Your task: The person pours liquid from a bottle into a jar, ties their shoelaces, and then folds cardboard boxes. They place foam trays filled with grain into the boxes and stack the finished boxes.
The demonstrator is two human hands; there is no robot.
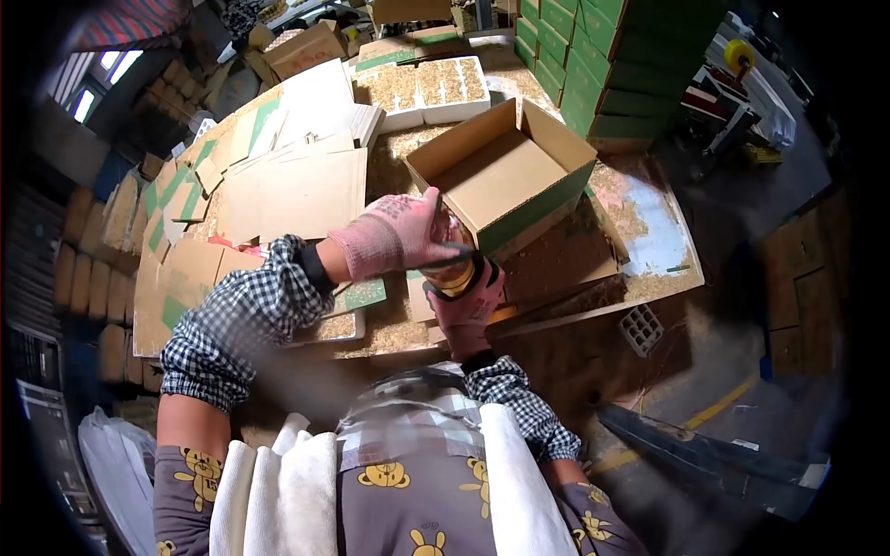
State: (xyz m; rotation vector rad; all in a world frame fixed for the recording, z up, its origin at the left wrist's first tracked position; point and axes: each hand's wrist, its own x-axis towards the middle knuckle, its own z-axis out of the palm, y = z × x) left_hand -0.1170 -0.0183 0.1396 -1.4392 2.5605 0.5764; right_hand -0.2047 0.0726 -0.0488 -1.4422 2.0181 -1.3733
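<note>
My left hand (399, 236), in a pink knit glove with dark fingertips, reaches to the near left corner of an open cardboard box (505, 181). Its fingers curl over a roll of yellowish packing tape (451, 276), with the thumb pointing up beside the box wall. From below, my right hand (470, 304), gloved alike, wraps round the same roll. Brown inside and green on its near outer side, the box stands slightly tilted with its top open. Gloves hide part of the roll and the box corner.
Flat cardboard sheets (297, 195) cover the table's left side. White trays (454, 85) of small pale pieces stand behind the box. Green cartons (621, 69) are stacked at the back right. A grey block with holes (641, 330) lies beyond the table's near edge.
</note>
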